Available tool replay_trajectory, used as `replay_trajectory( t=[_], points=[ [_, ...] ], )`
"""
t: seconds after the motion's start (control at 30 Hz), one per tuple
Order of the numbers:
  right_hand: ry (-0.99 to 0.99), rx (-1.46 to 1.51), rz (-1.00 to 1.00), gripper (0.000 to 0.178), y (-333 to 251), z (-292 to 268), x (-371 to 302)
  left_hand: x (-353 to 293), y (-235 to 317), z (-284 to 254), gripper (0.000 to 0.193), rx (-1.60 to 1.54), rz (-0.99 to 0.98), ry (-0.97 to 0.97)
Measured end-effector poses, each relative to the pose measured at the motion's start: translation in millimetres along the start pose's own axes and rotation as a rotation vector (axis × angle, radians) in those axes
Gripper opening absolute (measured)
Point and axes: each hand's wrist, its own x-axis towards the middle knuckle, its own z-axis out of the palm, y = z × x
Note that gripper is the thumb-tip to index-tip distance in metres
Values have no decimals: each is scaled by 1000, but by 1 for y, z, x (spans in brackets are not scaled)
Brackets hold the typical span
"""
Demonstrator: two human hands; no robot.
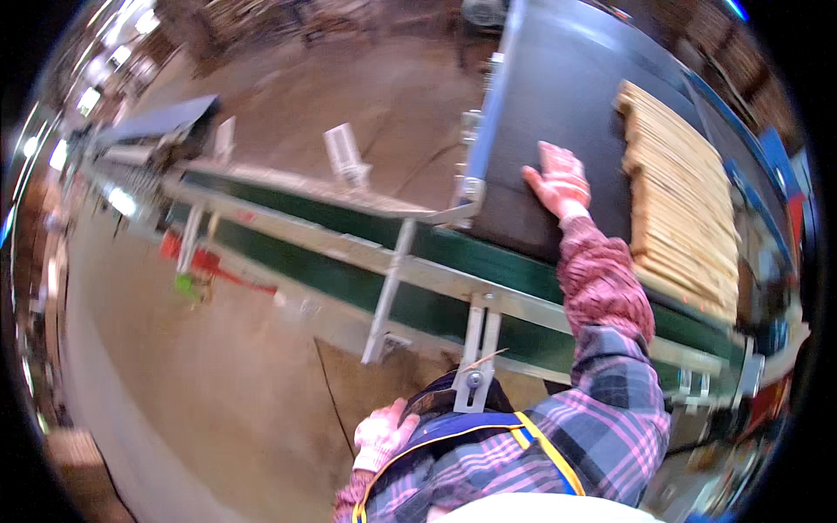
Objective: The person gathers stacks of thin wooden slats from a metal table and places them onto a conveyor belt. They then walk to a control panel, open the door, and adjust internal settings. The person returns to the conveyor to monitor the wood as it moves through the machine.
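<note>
My right hand, in a pale pink-and-white work glove, reaches out over the dark conveyor belt with its fingers apart and nothing in them. To its right, with a gap between, lies a row of light wooden boards packed side by side on the belt. My left hand, gloved the same way, is low by my waist, next to my dark blue apron. Its fingers look spread, and nothing shows in them. Whether the right palm touches the belt I cannot tell.
A narrow green conveyor with metal rails runs across in front of me toward the far left. A slotted metal bracket juts toward my waist. Red and green items lie under the green conveyor. Blue side rails edge the dark belt.
</note>
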Motion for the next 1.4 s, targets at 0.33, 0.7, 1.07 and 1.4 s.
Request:
replay_trajectory(
  t=[0.33,0.7,1.07,1.4],
  points=[
    [-380,1559,163,55,42,-37,-12,33,5,6,52,-82,102,175],
    [-202,1708,51,43,-149,-108,-150,-49,-106,33,55,-38,141,233],
    [-664,1494,-368,44,-378,-181,-251,-150,-263,-14,58,50,-68,537],
    [-1056,1039,-454,48,-464,-161,-283,-164,-297,97,67,-226,-43,14]
  ],
)
